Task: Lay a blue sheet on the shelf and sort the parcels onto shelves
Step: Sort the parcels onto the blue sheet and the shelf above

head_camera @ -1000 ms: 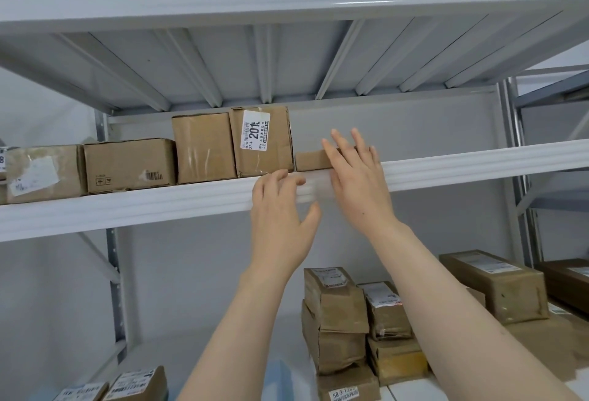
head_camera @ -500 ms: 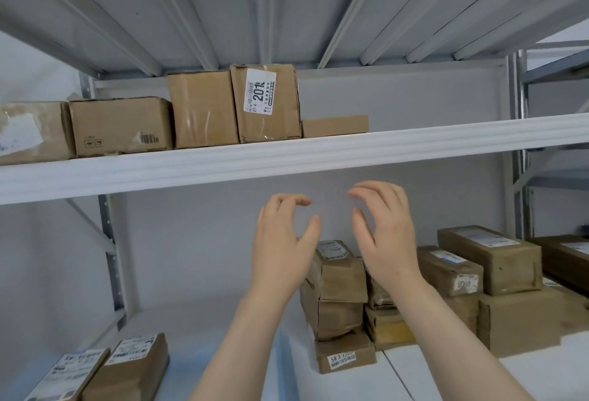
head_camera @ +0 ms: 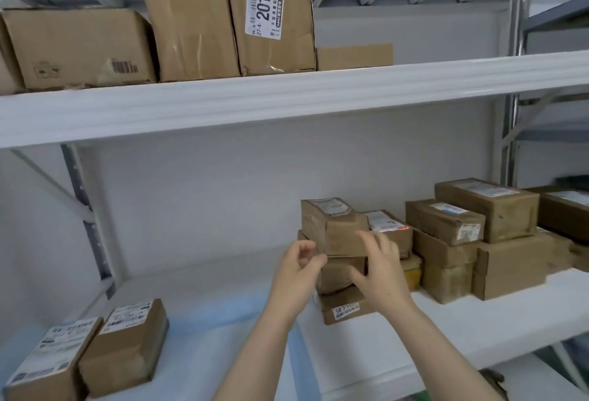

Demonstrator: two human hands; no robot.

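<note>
My left hand and my right hand hover empty, fingers curled apart, in front of a stack of brown parcels on the lower shelf. Neither hand touches a parcel as far as I can tell. A pale blue sheet covers the left part of the lower shelf, with two labelled parcels lying on it at the front left. On the upper shelf stand several cardboard boxes, among them one with a white "201" label and a low flat box.
More brown parcels are stacked to the right on the lower shelf. A grey upright post stands at the back left and another at the right. A neighbouring shelf unit lies beyond.
Both hands came down from the upper shelf's edge to the parcel stack on the lower shelf. My view tilted down and moved closer.
</note>
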